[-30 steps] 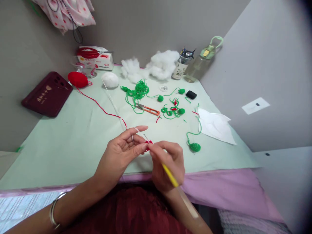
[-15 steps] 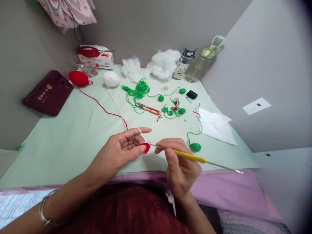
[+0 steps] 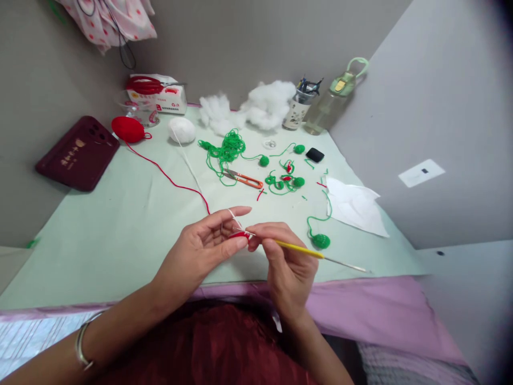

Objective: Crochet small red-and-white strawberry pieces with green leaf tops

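Observation:
My left hand [image 3: 204, 243] pinches a small red crochet piece [image 3: 239, 235] between thumb and fingers, and white yarn [image 3: 233, 215] runs over its raised index finger. Closed around a crochet hook with a yellow handle [image 3: 300, 249], my right hand [image 3: 286, 262] is just right of the piece. The hook's tip meets the top edge of the red piece; the exact contact is too small to tell. From the white yarn ball [image 3: 181, 130] and the red yarn ball [image 3: 128, 129], strands lead toward my left hand.
Orange-handled snips [image 3: 248, 181], tangled green yarn [image 3: 231, 147] and several green crocheted balls [image 3: 321, 241] lie beyond my hands. White stuffing [image 3: 269, 106], a pen cup [image 3: 297, 110] and a bottle [image 3: 332, 101] stand behind. A dark red phone [image 3: 78, 153] is at left, white paper [image 3: 355, 206] at right.
My right hand has moved left with the hook, bringing its tip to the red piece. My left thumb has shifted slightly right and up, and the red piece is tilted flatter.

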{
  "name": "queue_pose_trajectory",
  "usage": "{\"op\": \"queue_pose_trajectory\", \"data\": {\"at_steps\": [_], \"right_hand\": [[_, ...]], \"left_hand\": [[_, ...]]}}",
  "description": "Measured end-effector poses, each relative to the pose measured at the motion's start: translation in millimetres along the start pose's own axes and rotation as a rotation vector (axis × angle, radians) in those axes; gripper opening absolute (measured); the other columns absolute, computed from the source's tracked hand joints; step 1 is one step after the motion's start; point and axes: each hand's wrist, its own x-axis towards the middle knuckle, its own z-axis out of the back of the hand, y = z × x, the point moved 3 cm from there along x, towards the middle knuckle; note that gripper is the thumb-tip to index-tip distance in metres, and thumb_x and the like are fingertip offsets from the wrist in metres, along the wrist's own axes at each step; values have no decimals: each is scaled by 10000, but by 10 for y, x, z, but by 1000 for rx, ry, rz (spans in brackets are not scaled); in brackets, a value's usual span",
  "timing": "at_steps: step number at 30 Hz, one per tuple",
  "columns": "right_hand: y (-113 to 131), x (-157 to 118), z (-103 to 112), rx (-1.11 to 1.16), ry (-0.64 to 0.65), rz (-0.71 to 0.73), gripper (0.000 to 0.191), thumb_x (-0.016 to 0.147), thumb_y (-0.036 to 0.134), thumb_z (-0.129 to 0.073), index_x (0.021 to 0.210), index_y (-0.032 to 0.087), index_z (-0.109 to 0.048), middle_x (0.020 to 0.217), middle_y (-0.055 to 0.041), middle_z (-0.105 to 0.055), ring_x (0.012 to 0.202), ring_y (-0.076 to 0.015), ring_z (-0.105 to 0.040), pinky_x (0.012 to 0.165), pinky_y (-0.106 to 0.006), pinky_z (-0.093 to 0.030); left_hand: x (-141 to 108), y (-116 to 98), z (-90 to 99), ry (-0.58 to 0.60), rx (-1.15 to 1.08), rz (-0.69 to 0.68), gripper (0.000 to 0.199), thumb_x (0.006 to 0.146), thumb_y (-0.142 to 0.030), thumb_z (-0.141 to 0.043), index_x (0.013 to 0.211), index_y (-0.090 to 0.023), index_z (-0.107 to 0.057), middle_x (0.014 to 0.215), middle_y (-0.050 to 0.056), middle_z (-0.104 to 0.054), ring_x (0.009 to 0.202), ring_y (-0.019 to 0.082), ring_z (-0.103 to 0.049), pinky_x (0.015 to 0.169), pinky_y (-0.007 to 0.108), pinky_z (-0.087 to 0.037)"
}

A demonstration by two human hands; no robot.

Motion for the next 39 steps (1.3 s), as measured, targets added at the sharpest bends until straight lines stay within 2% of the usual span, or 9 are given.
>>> {"op": "queue_pose_trajectory", "data": {"at_steps": [3,7,9,11,15,18,24,29,39], "right_hand": [[7,-79,-30,-222,-29,136,314,986,106,-642,1174,317,-779,985,-23,-757,868,-171,-716,738,-323,-615],[24,-157,-68,-503,-2,392,456,955,72,-664,1331,324,-722,1092,-60,-742,975,-204,-725,790,-349,-632],[21,-121,-43,-433,6,341,408,967,85,-651,1292,316,-737,1063,-57,-755,948,-204,-729,770,-357,-632],[17,-53,17,-288,-34,208,307,984,110,-630,1186,295,-769,958,-41,-762,861,-195,-726,733,-361,-623],[-18,49,130,19,-119,-34,165,1000,196,-624,991,237,-783,839,-23,-717,672,-153,-676,623,-324,-582],[-64,66,136,196,-110,-134,152,998,234,-638,940,229,-779,819,-12,-695,620,-127,-650,564,-282,-556],[-55,43,45,58,-10,-51,132,990,260,-667,981,259,-798,936,-43,-783,901,-199,-727,762,-356,-616],[-71,36,68,132,-34,-81,138,997,240,-658,994,262,-794,949,-35,-787,797,-171,-707,696,-333,-600],[-128,39,56,323,-15,-192,159,1032,312,-608,986,225,-732,905,-33,-776,658,-133,-692,610,-287,-599]], "left_hand": [[5,37,-5,-30,-85,1,424,802,-283,-894,1217,-305,-804,886,-30,-726,874,121,-650,877,242,-514],[-2,64,-41,1,-217,123,475,793,-305,-897,1249,-231,-789,852,6,-743,835,148,-644,838,269,-495],[-2,53,-36,38,-244,181,477,803,-290,-886,1261,-212,-782,855,19,-754,831,154,-646,851,277,-488],[4,27,-5,57,-246,208,449,808,-274,-880,1246,-223,-791,842,12,-757,817,145,-643,845,266,-481],[16,-15,57,56,-195,207,303,801,-283,-886,1100,-248,-850,819,3,-760,800,130,-630,788,236,-461],[11,-8,37,66,-146,179,248,801,-299,-886,1047,-272,-865,839,-3,-754,825,128,-628,796,234,-462],[-16,35,-43,138,-63,86,399,840,-283,-864,1228,-351,-798,1026,-11,-775,985,156,-649,957,280,-487],[-25,15,37,120,40,65,335,950,-377,-742,1279,-327,-778,1049,16,-758,1067,204,-642,1013,327,-464],[-2,11,89,80,25,45,303,896,-335,-799,1198,-323,-819,902,-10,-661,908,171,-590,895,293,-466]]}}
